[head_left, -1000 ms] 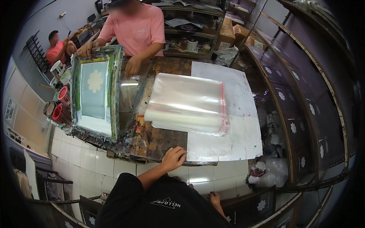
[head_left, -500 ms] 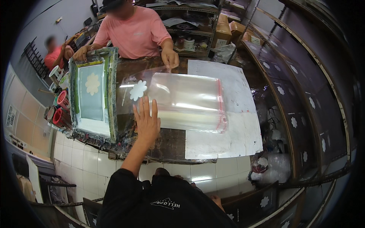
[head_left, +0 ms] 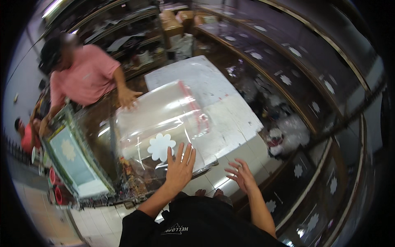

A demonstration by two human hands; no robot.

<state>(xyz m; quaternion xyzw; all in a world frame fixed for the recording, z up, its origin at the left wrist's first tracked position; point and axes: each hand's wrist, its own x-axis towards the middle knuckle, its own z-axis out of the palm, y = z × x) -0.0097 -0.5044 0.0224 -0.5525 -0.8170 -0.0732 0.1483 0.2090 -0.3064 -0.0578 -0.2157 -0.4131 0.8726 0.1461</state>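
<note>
A clear plastic bag printed with a white flower (head_left: 161, 147) lies toward my edge of the work table, partly over a stack of clear bags (head_left: 154, 105) with a reddish strip at one end. My left hand (head_left: 180, 171) is palm down, fingers stretched and slightly apart, with its fingertips on the printed bag beside the flower. Its thumb is hidden. Off the table's near edge, my right hand (head_left: 242, 176) hangs over the floor, empty, fingers spread. Across the table, a co-worker's hand (head_left: 128, 99) reaches to the far edge of the stack.
A screen-printing frame (head_left: 76, 154) with a pale flower stencil stands tilted at left, the co-worker's other hand at it. Red paint pots (head_left: 59, 195) sit beyond. White sheets (head_left: 224, 111) cover the table's right. Racks (head_left: 284, 80) with flower-printed pieces line the right side.
My view has turned right. The printed bag has come nearer to me along with my left hand. My right hand has risen into view. The co-worker's hand has opened at the stack.
</note>
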